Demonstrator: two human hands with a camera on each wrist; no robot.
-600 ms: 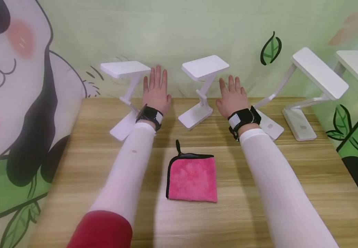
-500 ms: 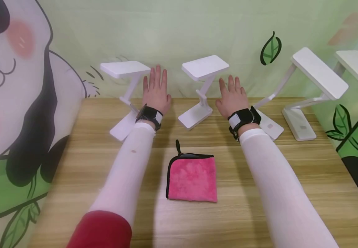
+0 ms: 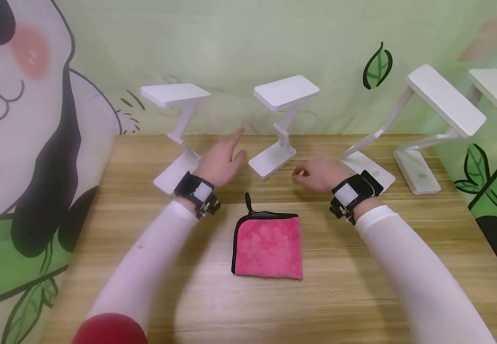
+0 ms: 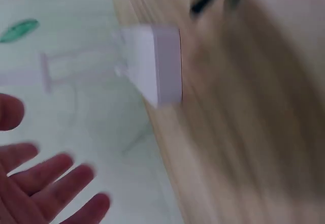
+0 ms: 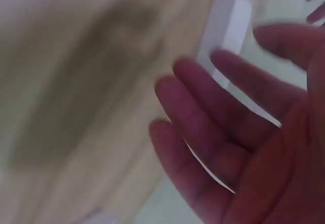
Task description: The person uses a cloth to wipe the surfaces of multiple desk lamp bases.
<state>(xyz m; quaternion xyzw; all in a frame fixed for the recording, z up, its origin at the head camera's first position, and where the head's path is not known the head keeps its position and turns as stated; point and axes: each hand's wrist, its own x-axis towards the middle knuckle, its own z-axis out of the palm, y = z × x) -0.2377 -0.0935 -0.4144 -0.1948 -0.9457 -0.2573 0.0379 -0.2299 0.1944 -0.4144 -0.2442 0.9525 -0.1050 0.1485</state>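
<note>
My left hand (image 3: pixel 221 161) hovers beside the base of a white desk lamp (image 3: pixel 175 94) on the left, fingers fairly straight and holding nothing. A second white desk lamp (image 3: pixel 271 160) stands between my two hands, its base also showing in the left wrist view. To the right of that lamp is my right hand (image 3: pixel 317 174), empty, with loosely curled fingers that spread a little apart in the right wrist view. Nearer the front lies a pink cloth pouch (image 3: pixel 268 246) with black edging and a black loop, below both hands and untouched.
Two more white lamps, one with its base (image 3: pixel 368 168) just behind my right wrist and another (image 3: pixel 417 172) farther right, stand on the wooden table (image 3: pixel 351 296). A printed wall cloth (image 3: pixel 240 48) with a panda rises behind the table's back edge.
Both hands have drawn back from the wall toward me and turned inward. Their fingers, earlier spread flat and pointing forward, are now more relaxed. The lamps and pouch stay put.
</note>
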